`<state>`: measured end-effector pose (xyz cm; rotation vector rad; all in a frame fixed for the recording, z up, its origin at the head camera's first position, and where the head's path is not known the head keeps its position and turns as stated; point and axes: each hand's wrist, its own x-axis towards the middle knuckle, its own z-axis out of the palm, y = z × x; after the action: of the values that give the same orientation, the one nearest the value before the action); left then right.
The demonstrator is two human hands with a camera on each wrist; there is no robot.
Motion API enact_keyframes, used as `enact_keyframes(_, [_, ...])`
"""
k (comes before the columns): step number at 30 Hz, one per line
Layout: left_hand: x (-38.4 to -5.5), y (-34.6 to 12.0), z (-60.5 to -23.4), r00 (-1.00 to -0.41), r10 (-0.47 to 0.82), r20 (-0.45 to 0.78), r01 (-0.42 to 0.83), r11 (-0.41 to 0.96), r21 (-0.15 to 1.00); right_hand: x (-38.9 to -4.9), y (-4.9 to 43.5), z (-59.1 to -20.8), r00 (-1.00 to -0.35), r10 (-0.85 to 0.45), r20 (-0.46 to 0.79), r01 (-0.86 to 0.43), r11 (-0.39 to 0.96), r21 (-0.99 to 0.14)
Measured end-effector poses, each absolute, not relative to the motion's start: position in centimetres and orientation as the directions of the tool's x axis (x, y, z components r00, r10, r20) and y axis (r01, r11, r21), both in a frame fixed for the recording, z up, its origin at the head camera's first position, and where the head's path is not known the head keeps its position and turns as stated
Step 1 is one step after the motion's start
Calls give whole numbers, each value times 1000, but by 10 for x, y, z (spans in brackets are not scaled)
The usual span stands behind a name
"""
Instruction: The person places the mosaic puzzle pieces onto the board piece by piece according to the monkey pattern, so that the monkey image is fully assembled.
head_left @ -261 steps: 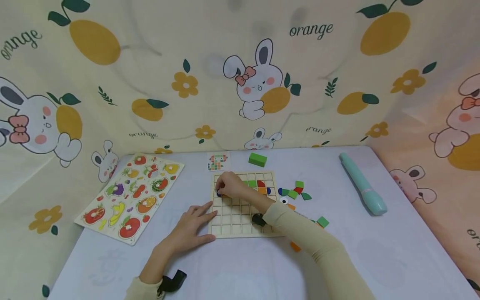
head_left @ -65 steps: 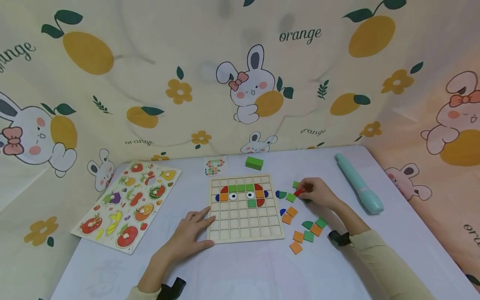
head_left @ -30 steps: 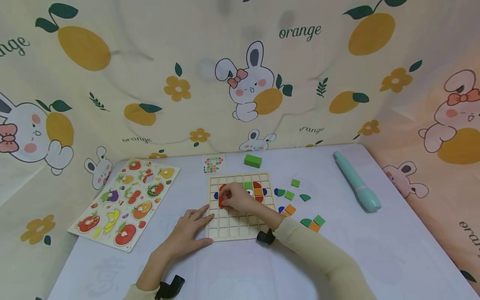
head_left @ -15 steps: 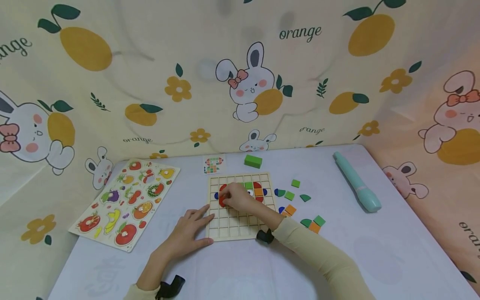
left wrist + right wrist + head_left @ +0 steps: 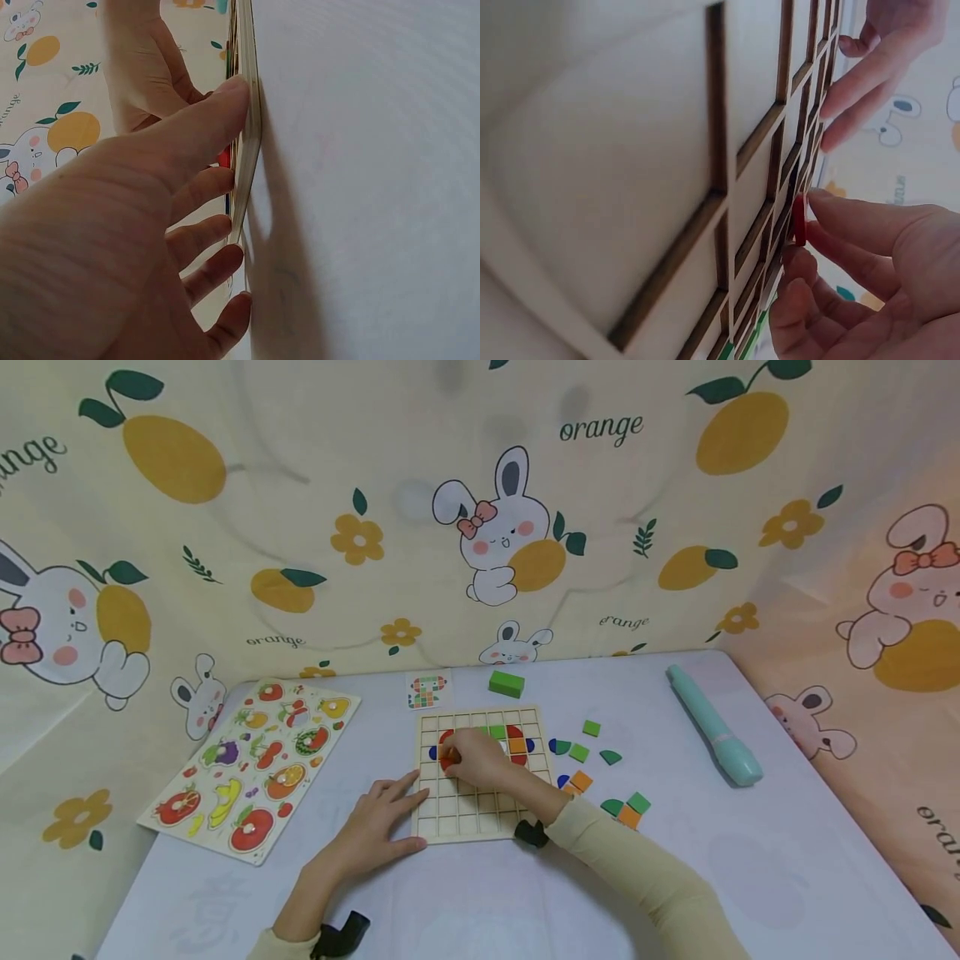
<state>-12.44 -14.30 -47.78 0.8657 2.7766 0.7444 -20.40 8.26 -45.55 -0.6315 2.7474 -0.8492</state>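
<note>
My right hand [image 5: 477,758] is over the left part of the wooden grid board [image 5: 480,835]. In the right wrist view its thumb and finger pinch a thin red piece [image 5: 800,219], standing edge-on at the grid's cells. Around it on the board sit several coloured tiles, among them an orange square [image 5: 518,745] and a green square [image 5: 497,732]; the hand covers others. At the board's left edge rests my left hand [image 5: 372,820], fingers spread. The left wrist view shows that thumb [image 5: 225,101] and fingertips against the board's side.
Loose green, orange and blue pieces, such as a green quarter-round [image 5: 611,757], lie right of the board. A pattern card [image 5: 428,691] and a green block [image 5: 507,683] stand behind it. A fruit puzzle board [image 5: 251,768] is at left, a turquoise wand-like object [image 5: 716,727] at right.
My right hand took a red piece from the loose pieces and carried it left to the board; in the last second it has shifted only slightly. Earlier, eyes and tiles were added. The left hand stays.
</note>
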Motion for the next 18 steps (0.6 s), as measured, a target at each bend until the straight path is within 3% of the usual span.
enact_keyframes(8, [-125,-144,-479,-822,570,14,501,709,497,-202,80,-453,-896,-439,-59,-342,771,-537])
enact_keyframes(18, [-125,-143,-479,-824,566,12,496,712,497,-202,81,-457,-880,-472,-52,-358,732,-580])
